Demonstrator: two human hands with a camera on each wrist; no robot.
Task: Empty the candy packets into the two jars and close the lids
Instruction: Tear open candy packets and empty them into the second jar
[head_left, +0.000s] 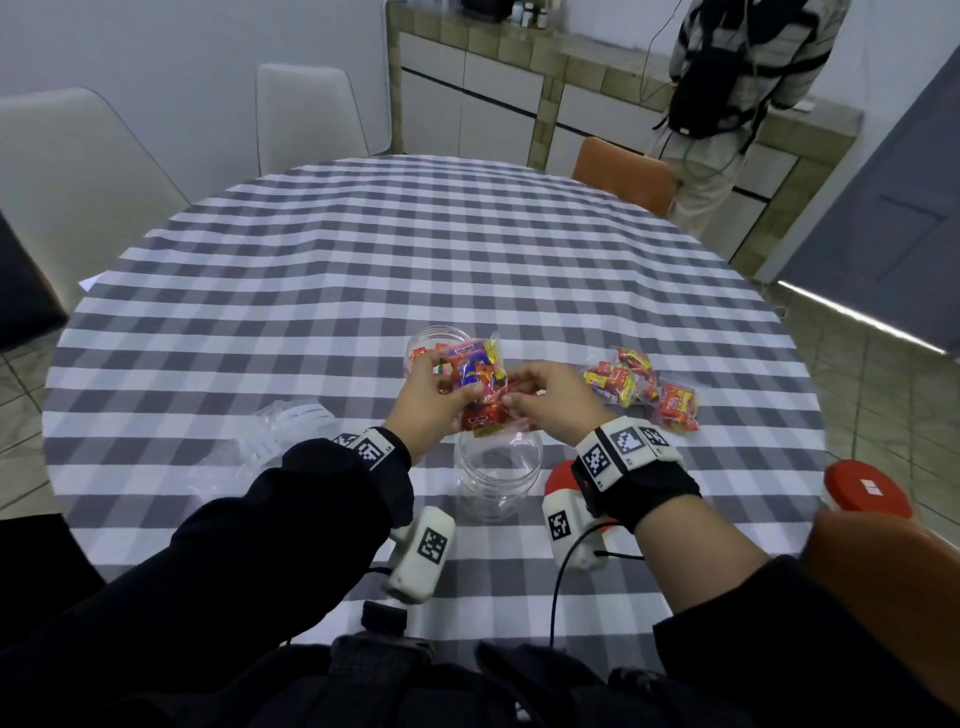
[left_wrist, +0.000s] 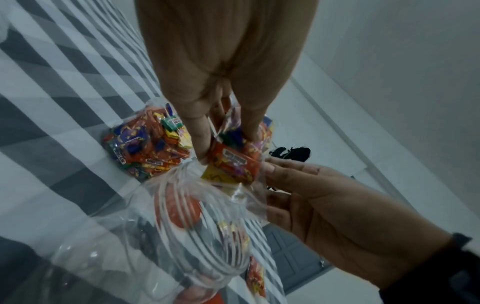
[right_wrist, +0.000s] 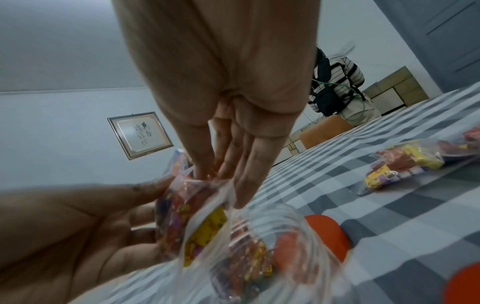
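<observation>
Both hands up over the table w/ one clear candy packet (head_left: 480, 387) between them, held above the near jar (head_left: 497, 475). Left hand (head_left: 434, 402) gripping packet's left side, thumb & fingers curled on the plastic; in left wrist view two fingers (left_wrist: 200, 142) pinching down onto the wrapped candies. Right hand (head_left: 553, 402) gripping the right edge, fingertips (right_wrist: 242, 185) pressed into the crinkled plastic at the packet's mouth. Packet full of red, yellow & blue wrapped sweets, tilted, lower end just above near jar's open rim. Near jar clear plastic, upright, no lid, looks to hold nothing from head view. Far jar (head_left: 431, 345) behind the hands, also lidless, partly hidden by packet; coloured candies inside per left wrist view (left_wrist: 145, 148). More candy packets (head_left: 641, 387) lying in a loose cluster on the checked tablecloth (head_left: 363, 249) to the right, well apart from the jars. Red lid (head_left: 563, 475) just right of near jar, mostly hidden under right wrist; second red lid (head_left: 867, 488) at table's right edge. Crumpled clear plastic (head_left: 280, 431) on cloth left of left wrist; can't tell whether spent packets. Another person (head_left: 737, 93) standing at the counter in the background, back turned.
</observation>
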